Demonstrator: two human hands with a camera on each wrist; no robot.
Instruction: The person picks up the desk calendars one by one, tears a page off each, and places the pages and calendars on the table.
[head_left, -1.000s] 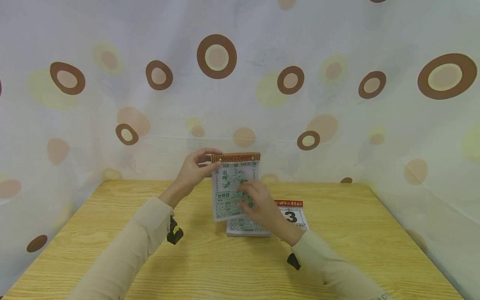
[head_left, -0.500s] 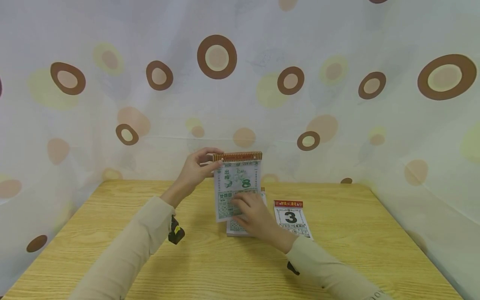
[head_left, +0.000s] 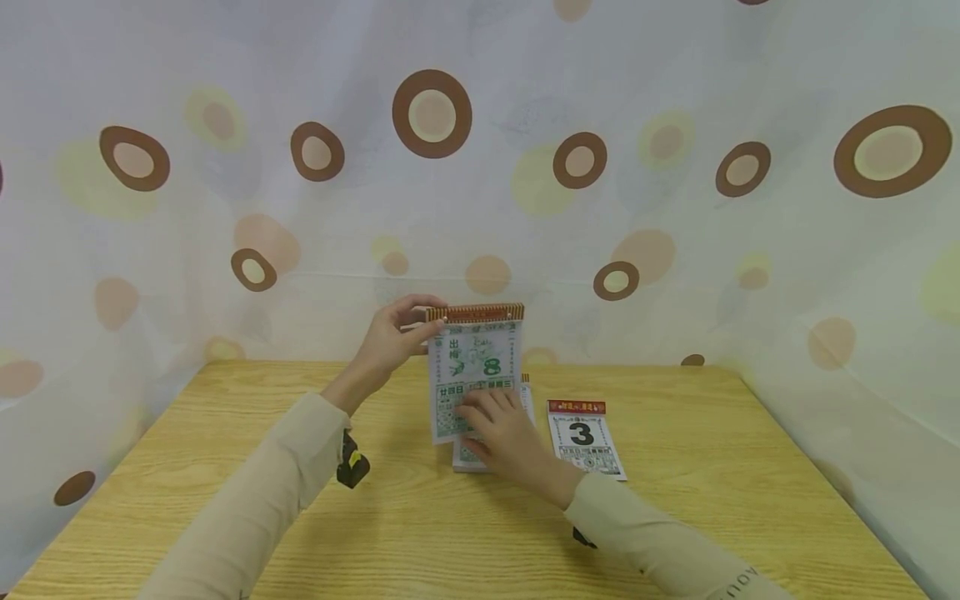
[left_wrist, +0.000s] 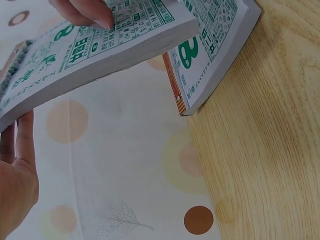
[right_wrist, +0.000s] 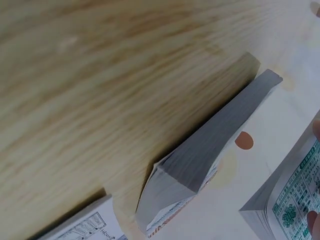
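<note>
My left hand (head_left: 390, 337) grips a thick tear-off calendar (head_left: 476, 346) by the upper left of its striped red-and-gold binding, holding it raised and tilted with its green-printed face, marked 8, towards me. On the lower part of that page rest the bent fingers of my right hand (head_left: 510, 433); the left wrist view shows those fingers (left_wrist: 90, 11) against the printed sheet. Behind and below lies a second, similar calendar (left_wrist: 215, 47), also green-printed, on the table; the held one and my right hand partly hide it in the head view.
A smaller calendar (head_left: 585, 442) with a red header and a black 3 lies to the right on the wooden table (head_left: 697, 483). A white curtain (head_left: 487, 200) with brown and yellow circles hangs behind the table.
My right hand has slid down and slightly left over the held calendar, uncovering the 8 and the small calendar at right. The held calendar has shifted slightly right; my left hand keeps its grip.
</note>
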